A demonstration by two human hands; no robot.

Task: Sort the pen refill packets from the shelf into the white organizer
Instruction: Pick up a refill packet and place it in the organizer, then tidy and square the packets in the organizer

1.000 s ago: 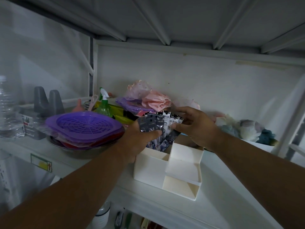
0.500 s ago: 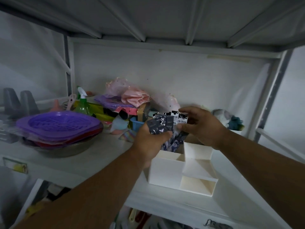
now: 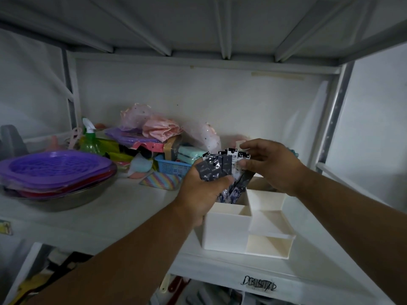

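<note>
Two hands meet over the organizer [image 3: 224, 230], and each has a reason for its grip. The left hand [image 3: 202, 192] curls round a fan of packets [image 3: 214, 170], thumb across the front, keeping the stack upright and spread so single ones can be picked off. The right hand [image 3: 273, 166] pinches the white header of one packet between thumb and forefinger at 12 o'clock of the organizer, the other fingers loosely arched above; that looks like drawing one out or steering it down.

The packets are thin, glossy film sleeves, dark grey with pale lettering, some topped by white printed cards with a hang hole. Their lower ends reach into the tall rear-left compartment, where more patterned ones already stand, so sorting seems under way. Slick film will slide easily, hence the firm thumb.

The organizer is hard white plastic, boxy, stepped down toward 6 o'clock into lower open trays, sitting near the front lip of the shelf [image 3: 123, 208], whose painted surface is matte.

At 9 o'clock lie purple perforated lids [image 3: 55, 170] on a steel bowl [image 3: 63, 201]; at 11 o'clock a green spray bottle [image 3: 90, 142], a blue mesh basket [image 3: 171, 166] and crumpled pink tulle [image 3: 160, 128].
</note>
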